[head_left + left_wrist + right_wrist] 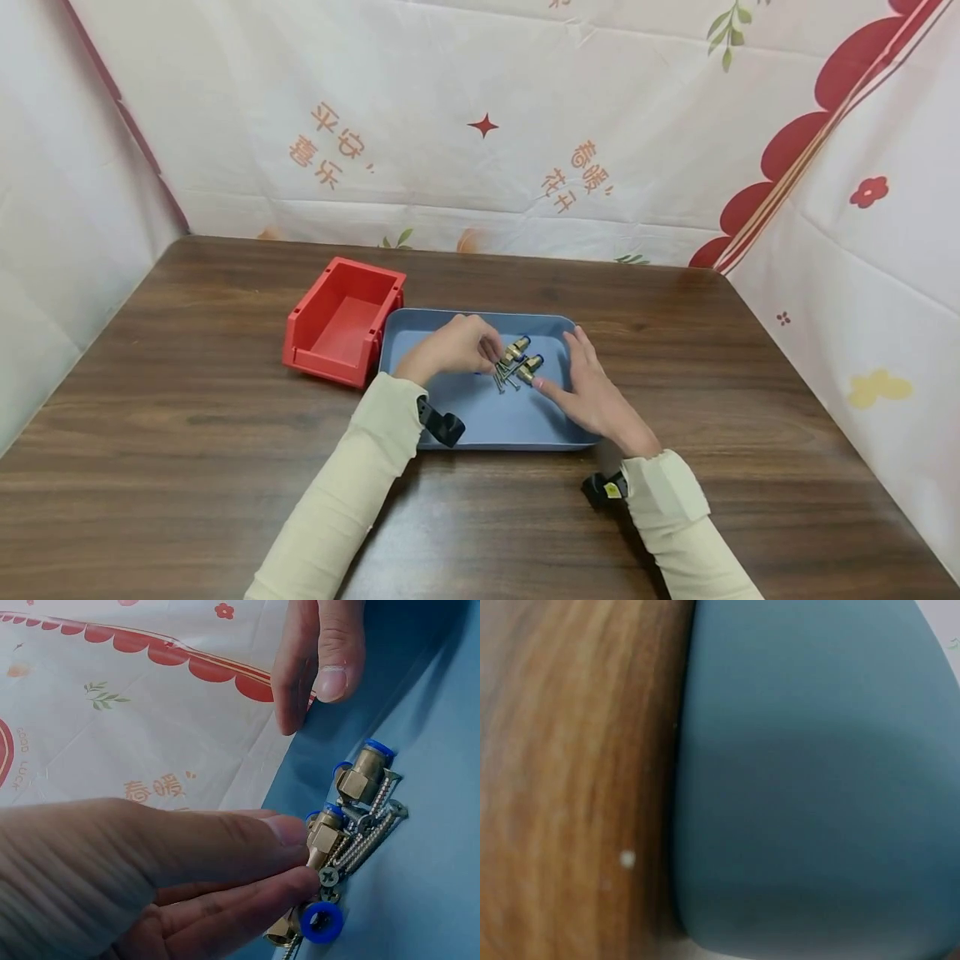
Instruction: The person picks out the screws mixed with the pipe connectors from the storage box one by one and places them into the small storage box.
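On the brown table [187, 433] a blue tray [487, 417] lies with a red bin [341, 321] touching it at ten o'clock; the bin looks bare inside, so sorting seems barely begun. The right hand [592, 396] rests flat at the tray's three o'clock, fingers straight and close together. The left hand [450, 346] pinches at a heap of brass fittings [360, 776] with blue collars and silver screws [367, 832], still unsorted at mid-tray.

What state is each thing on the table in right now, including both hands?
red bin: upright, empty.
blue tray: flat on the table, holding the parts.
brass fittings: lying bunched with the screws.
left hand: fingers curled onto a fitting.
right hand: fingers straight, resting in tray.
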The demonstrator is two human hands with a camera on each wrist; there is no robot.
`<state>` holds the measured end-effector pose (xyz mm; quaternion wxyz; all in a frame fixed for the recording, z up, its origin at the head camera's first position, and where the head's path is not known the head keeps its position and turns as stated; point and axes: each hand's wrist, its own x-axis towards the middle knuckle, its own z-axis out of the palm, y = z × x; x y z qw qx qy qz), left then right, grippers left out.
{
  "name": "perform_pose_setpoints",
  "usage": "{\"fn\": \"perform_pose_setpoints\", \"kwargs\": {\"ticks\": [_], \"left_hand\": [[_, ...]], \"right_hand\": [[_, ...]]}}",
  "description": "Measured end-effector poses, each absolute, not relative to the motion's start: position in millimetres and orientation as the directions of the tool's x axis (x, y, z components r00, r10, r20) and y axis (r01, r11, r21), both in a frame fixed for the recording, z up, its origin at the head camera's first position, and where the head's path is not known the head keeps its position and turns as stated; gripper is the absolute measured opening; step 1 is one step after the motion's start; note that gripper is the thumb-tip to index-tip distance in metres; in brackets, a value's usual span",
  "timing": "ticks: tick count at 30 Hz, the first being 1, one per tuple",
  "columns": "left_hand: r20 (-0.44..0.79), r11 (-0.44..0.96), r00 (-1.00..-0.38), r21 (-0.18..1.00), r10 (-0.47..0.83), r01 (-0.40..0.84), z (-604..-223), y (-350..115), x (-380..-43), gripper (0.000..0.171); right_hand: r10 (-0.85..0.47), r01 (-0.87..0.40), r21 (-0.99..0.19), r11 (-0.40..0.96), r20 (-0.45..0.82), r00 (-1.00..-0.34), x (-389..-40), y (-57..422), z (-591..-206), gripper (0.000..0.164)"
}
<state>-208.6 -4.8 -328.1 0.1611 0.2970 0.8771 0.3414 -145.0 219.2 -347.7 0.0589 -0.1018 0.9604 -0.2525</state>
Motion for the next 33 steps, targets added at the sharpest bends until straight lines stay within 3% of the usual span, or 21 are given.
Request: {"fn": "perform_pose_setpoints", "kwargs": {"ticks": [7, 19, 33], "left_hand": [[-0.101, 0.591, -0.741, 0.678, 0.664, 0.438, -334, -1, -207, 0.02], [-0.073, 0.597, -0.738, 0.643, 0.671, 0.479, -334, 2, -210, 0.021], [-0.068, 0.538, -0.649, 0.628, 0.758, 0.563, -336, 10, -227, 0.013]], "right_hand": [[-0.238, -0.186, -0.496, 0.848, -0.044, -0.97, -144, 219, -350, 0.086], [-0.22, -0.165, -0.497, 0.852, -0.054, -0.974, -144, 218, -350, 0.087], [-0.237, -0.186, -0.507, 0.842, -0.036, -0.971, -143, 220, -350, 0.086]]}}
